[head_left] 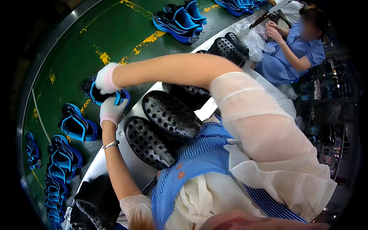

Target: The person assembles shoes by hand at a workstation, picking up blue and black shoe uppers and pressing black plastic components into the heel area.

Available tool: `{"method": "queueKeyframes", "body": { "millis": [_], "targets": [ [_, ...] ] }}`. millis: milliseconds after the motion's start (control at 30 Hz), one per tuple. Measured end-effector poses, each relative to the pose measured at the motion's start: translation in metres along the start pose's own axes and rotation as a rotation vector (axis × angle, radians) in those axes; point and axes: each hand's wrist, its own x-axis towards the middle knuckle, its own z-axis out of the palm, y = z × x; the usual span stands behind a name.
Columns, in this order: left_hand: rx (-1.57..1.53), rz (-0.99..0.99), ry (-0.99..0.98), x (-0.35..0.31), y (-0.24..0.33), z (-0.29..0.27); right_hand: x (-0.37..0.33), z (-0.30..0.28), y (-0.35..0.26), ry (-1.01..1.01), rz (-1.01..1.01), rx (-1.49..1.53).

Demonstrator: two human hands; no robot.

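Observation:
A black-and-blue sneaker [94, 94] is at the near edge of the green belt, with both my gloved hands on it. My right hand [107, 78] comes across from the right, its fingers curled down at the shoe's opening. My left hand [112, 110] grips the near side, thumb raised along the shoe. Both gloves are white with pink cuffs. The fingertips inside the shoe are hidden. Beside my left forearm, two black shoe-shaped pieces with round holes, one [171, 116] and another [148, 142], lean on the metal ledge [132, 172].
More black-and-blue sneakers stand on the green belt [73, 42]: a pair [180, 23] farther up, a single one [78, 124], and a packed row [61, 165] at lower left. Further black perforated pieces [228, 50] line the ledge. A person in blue [291, 53] sits at upper right beside clear plastic [251, 38].

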Motion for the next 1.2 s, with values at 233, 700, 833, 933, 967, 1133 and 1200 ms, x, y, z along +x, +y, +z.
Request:
{"method": "queueKeyframes", "body": {
  "millis": [233, 700, 833, 933, 967, 1133, 1200],
  "targets": [
    [0.058, -0.060, 0.108, -0.014, -0.032, -0.030, -0.109, -0.068, 0.139, 0.284, 0.469, -0.092],
    [0.148, -0.007, 0.093, -0.006, -0.025, -0.025, -0.112, 0.019, 0.289, 0.130, 0.774, 0.073],
    [0.100, -0.080, 0.028, -0.010, -0.024, -0.028, -0.074, 0.018, 0.225, 0.171, 0.600, 0.130],
    [0.057, -0.059, 0.071, -0.009, -0.031, -0.024, -0.050, 0.021, 0.170, 0.184, 0.512, 0.157],
    [0.063, -0.064, 0.073, -0.012, -0.027, -0.025, -0.043, 0.021, 0.151, 0.182, 0.470, 0.172],
    [0.230, -0.043, 0.104, -0.013, -0.030, -0.022, -0.025, 0.020, 0.086, 0.204, 0.196, 0.221],
    [0.255, 0.033, 0.125, -0.005, -0.035, -0.021, -0.038, 0.015, 0.077, 0.187, 0.091, 0.231]
  ]
}}
